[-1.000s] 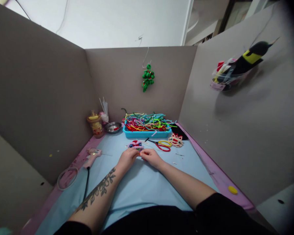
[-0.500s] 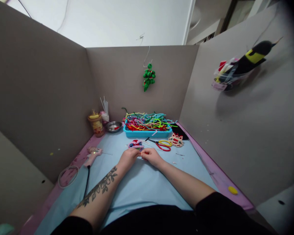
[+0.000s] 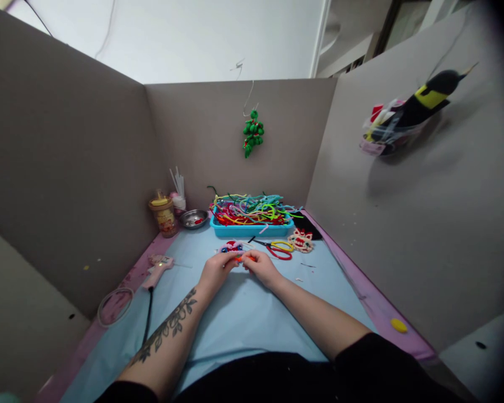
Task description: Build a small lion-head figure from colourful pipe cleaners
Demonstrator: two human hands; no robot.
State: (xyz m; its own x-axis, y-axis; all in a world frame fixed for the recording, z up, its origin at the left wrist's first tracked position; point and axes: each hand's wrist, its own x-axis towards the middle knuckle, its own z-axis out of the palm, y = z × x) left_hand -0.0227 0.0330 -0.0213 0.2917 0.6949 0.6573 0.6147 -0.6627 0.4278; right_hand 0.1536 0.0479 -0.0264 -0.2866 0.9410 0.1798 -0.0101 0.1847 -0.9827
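My left hand and my right hand meet over the light blue table cover, fingers pinched together on a short orange pipe cleaner piece held between them. Just beyond the fingertips lies a small pink, red and blue pipe cleaner figure. Red and yellow scissors lie to the right of it, and a cream and red pipe cleaner figure lies further right.
A blue tray heaped with coloured pipe cleaners stands at the back. Left of it are a metal bowl and a yellow-lidded jar. A pink glue gun lies at the left. Grey partition walls enclose three sides; a green ornament hangs on the back one.
Both hands have moved slightly forward toward the small figure, and an orange piece now shows between the fingertips.
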